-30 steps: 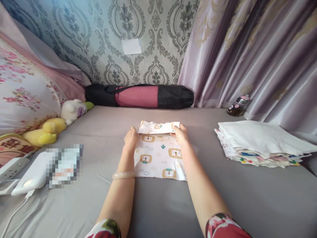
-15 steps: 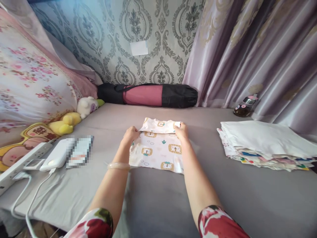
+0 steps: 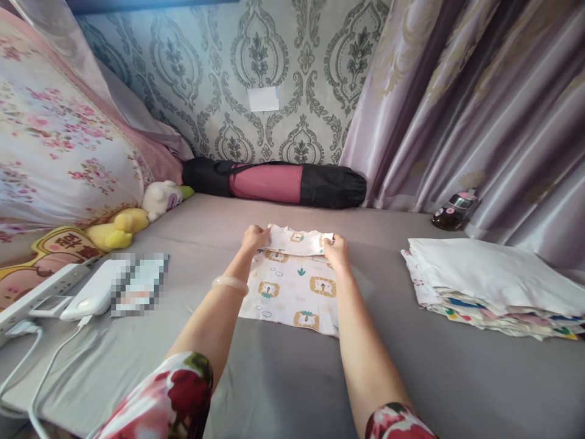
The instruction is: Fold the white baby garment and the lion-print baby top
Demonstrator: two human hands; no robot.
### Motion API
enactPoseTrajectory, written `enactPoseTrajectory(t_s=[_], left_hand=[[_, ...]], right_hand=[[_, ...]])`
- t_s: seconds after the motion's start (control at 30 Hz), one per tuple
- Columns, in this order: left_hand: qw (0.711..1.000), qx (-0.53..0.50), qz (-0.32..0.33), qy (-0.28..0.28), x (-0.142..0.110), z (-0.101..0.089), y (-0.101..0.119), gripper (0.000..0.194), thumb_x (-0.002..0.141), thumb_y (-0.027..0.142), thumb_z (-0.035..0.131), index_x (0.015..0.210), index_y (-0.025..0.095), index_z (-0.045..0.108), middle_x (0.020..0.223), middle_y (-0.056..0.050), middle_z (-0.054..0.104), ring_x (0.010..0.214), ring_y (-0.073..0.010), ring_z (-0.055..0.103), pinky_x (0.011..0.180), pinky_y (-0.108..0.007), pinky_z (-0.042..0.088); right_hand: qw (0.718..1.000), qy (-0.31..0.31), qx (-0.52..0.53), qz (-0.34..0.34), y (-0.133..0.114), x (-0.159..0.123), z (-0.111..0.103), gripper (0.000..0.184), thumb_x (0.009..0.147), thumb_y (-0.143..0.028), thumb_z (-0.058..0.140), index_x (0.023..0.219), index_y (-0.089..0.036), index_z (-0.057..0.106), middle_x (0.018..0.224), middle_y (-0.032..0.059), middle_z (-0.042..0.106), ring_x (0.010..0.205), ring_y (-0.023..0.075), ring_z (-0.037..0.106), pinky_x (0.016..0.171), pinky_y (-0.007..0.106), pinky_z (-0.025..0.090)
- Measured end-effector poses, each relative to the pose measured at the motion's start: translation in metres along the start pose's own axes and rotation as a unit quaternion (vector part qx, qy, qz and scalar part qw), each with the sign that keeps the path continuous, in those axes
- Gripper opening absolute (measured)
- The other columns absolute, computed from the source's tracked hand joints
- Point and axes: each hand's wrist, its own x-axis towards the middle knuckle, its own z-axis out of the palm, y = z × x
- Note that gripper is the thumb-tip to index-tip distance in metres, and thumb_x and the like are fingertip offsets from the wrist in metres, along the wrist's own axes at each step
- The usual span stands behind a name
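A small white garment with tan lion faces (image 3: 301, 286) lies spread on the grey bed sheet in front of me, its far end folded over toward me as a band. My left hand (image 3: 256, 238) pinches the left end of that folded band, fingertips partly hidden behind the cloth. At the opposite end, my right hand (image 3: 337, 250) grips the band's right corner with the thumb on top. The near part of the garment rests flat, and my right forearm covers some of its right edge.
To the right sits a stack of folded cloths (image 3: 493, 268), with a dark bottle (image 3: 454, 210) behind it. A black and pink rolled bag (image 3: 269, 183) lies along the wall. On the left are plush toys (image 3: 121, 228), a power strip (image 3: 46, 299) and a white charger (image 3: 97, 289) with cables.
My left hand has shifted slightly inward and away from me, to the folded band's far left corner. My right hand keeps its hold. The view has tilted a little upward.
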Motion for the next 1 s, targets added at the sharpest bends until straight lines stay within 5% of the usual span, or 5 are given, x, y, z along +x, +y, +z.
enactPoseTrajectory(t_s=[0.43, 0.67, 1.0], left_hand=[[0.998, 0.063, 0.013, 0.020, 0.003, 0.014, 0.001, 0.029, 0.097, 0.036, 0.043, 0.103, 0.019, 0.064, 0.120, -0.017, 0.068, 0.114, -0.0286, 0.063, 0.087, -0.034, 0.046], [0.975, 0.194, 0.101, 0.049, -0.004, 0.021, -0.007, 0.041, 0.102, 0.039, 0.028, 0.116, 0.013, 0.056, 0.121, -0.019, 0.065, 0.115, -0.0313, 0.060, 0.093, -0.038, 0.044], [0.970, 0.213, 0.116, 0.010, 0.011, 0.015, -0.018, 0.033, 0.102, 0.030, 0.029, 0.117, 0.017, 0.055, 0.125, -0.015, 0.065, 0.118, -0.0284, 0.059, 0.095, -0.040, 0.044]], right_hand=[[0.990, -0.014, -0.136, 0.021, -0.011, -0.011, -0.007, 0.030, 0.096, -0.028, 0.044, 0.112, -0.016, 0.066, 0.106, 0.0135, 0.071, 0.100, 0.0264, 0.066, 0.081, 0.031, 0.047], [0.974, -0.017, -0.221, 0.043, -0.016, -0.025, -0.010, 0.029, 0.100, -0.026, 0.041, 0.117, -0.015, 0.062, 0.111, 0.0161, 0.069, 0.108, 0.0277, 0.065, 0.087, 0.035, 0.047], [0.968, 0.000, -0.249, 0.040, -0.018, -0.028, -0.011, 0.033, 0.097, -0.022, 0.043, 0.122, -0.012, 0.061, 0.118, 0.0186, 0.068, 0.111, 0.0291, 0.064, 0.093, 0.037, 0.046]])
